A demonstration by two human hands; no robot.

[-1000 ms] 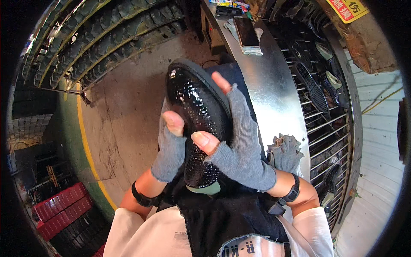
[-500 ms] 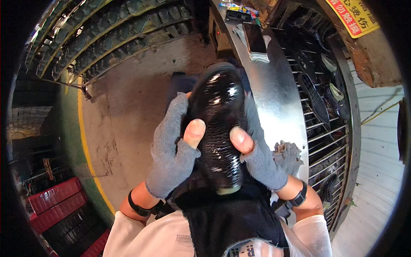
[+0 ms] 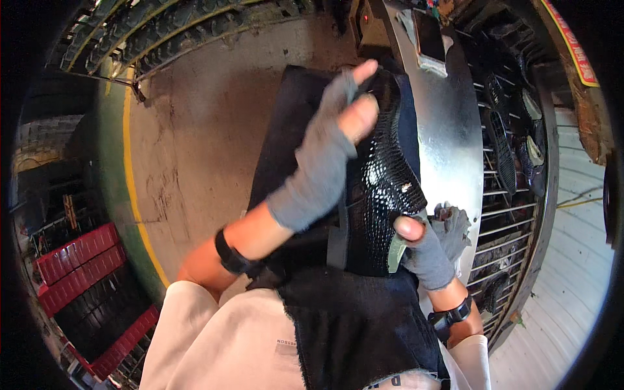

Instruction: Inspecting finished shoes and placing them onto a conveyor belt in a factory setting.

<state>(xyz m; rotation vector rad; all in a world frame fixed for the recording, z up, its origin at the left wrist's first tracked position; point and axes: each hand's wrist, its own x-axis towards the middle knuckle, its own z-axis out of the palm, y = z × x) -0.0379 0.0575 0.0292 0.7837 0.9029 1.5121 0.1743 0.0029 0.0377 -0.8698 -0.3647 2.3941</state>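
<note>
A glossy black shoe with a scale-like texture (image 3: 383, 172) lies on its side across my lap, toe pointing away. Pale green material, which looks like a shoe last (image 3: 396, 253), shows at its near end. My right hand (image 3: 429, 250), in a grey fingerless glove, grips that near end with the thumb on top. My left hand (image 3: 325, 140), gloved the same way, is beside the toe end, slightly blurred. Its thumb and one finger stretch out apart; the other fingers are hidden. Whether it touches the toe I cannot tell.
A metal bench (image 3: 448, 130) runs along my right with a phone (image 3: 429, 36) on a cloth. A crumpled grey glove or rag (image 3: 452, 224) lies near my right hand. Beyond is a barred rack (image 3: 500, 227) with black shoes. Shoe-filled shelves (image 3: 175, 29) stand far left; red-edged racks (image 3: 81, 260) are nearer left.
The shoe has turned from upper-up onto its side and shifted right. My left hand has left its side and moved forward to the toe end; my right hand has moved to the near end.
</note>
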